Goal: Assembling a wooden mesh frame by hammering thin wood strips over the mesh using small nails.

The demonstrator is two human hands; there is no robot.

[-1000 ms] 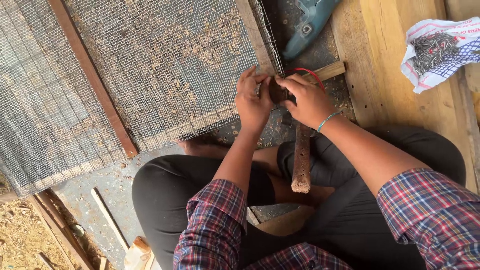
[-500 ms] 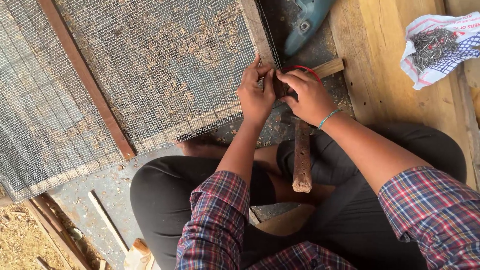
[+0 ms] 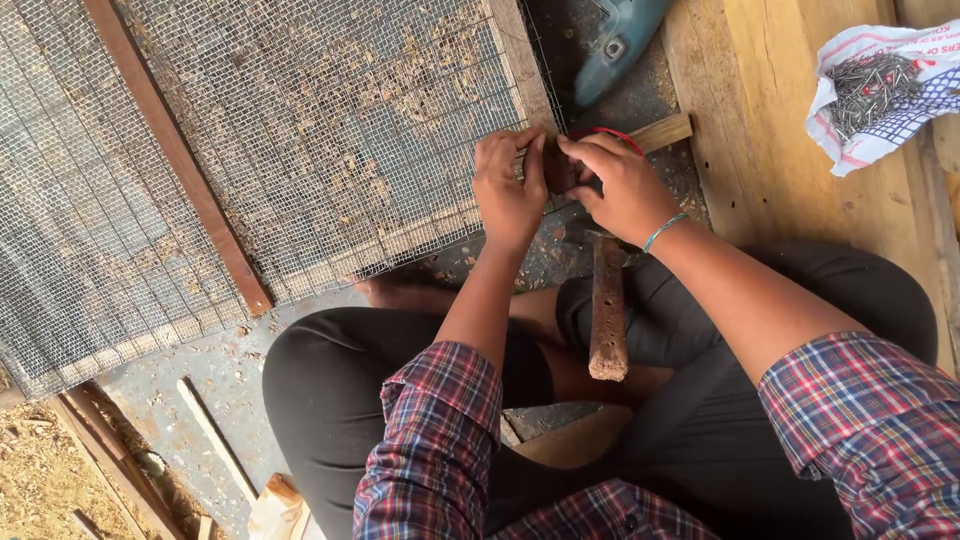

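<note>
- The left hand [image 3: 508, 192] has its fingers [image 3: 500, 145] curled narrow at the corner of the wire mesh frame [image 3: 300, 140], thumb pressed toward a small dark piece [image 3: 556, 170] pinched between both hands; what that piece is cannot be told.
- The right hand [image 3: 622, 190] closes its fingers [image 3: 590, 150] on the same dark piece from the other side, a thin bracelet on its wrist.
- A red loop [image 3: 615, 134] shows just behind the right hand, partly hidden.
- The mesh frame lies flat on the floor, wood shavings strewn over it, a brown wooden slat [image 3: 180, 160] running slantwise across it.
- A rough wooden stick [image 3: 607, 315] with small holes lies over the person's crossed legs, just below the hands.
- A blue-green power tool [image 3: 615, 45] lies beyond the hands.
- At the right, on a wooden plank [image 3: 770, 130], an open white bag [image 3: 880, 110] holds a heap of dark nails [image 3: 875, 85].
</note>
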